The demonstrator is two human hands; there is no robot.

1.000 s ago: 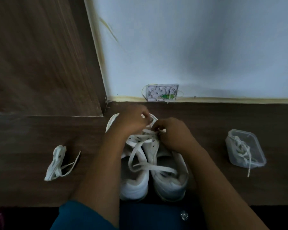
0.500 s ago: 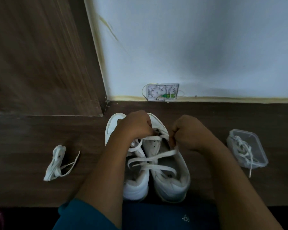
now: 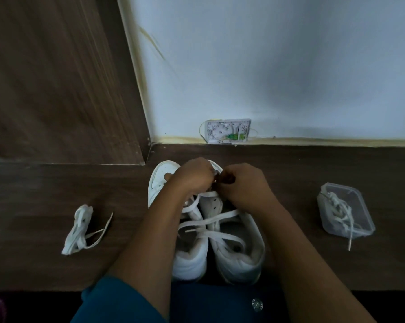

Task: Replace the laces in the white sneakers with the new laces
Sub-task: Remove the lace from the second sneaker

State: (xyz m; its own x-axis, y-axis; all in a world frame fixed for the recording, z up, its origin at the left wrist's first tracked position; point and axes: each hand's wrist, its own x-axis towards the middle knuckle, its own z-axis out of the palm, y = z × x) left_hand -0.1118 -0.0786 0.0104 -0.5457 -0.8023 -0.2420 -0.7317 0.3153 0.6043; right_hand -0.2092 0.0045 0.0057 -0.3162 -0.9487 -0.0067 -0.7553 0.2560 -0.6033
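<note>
- Two white sneakers stand side by side on the desk point(image 3: 57, 187) right in front of me, toes toward the wall: the left sneaker point(image 3: 189, 262) and the right sneaker point(image 3: 241, 262).
- Both hands meet over the toe end of the right sneaker. The left hand point(image 3: 194, 176) and right hand point(image 3: 243, 185) are curled, knuckles up, and their fingers point(image 3: 234, 173) seem to pinch the lace point(image 3: 220, 235) at the lowest eyelets, though the tips are hidden from me.
- Loose runs of that lace cross the tongue and trail over both shoe openings, so I judge the step in hand to be threading at the bottom rows, with most eyelets unfilled.
- A bundle of laces point(image 3: 78, 229) lies well apart to the left, and a clear plastic box point(image 3: 360, 197) to the right holds another lace point(image 3: 339, 206). I cannot tell which of them is old.
- Next, I reckon, each end needs feeding through the following pair of holes and pulling even, keeping the flat lace untwisted and clear of the left sneaker.
</note>
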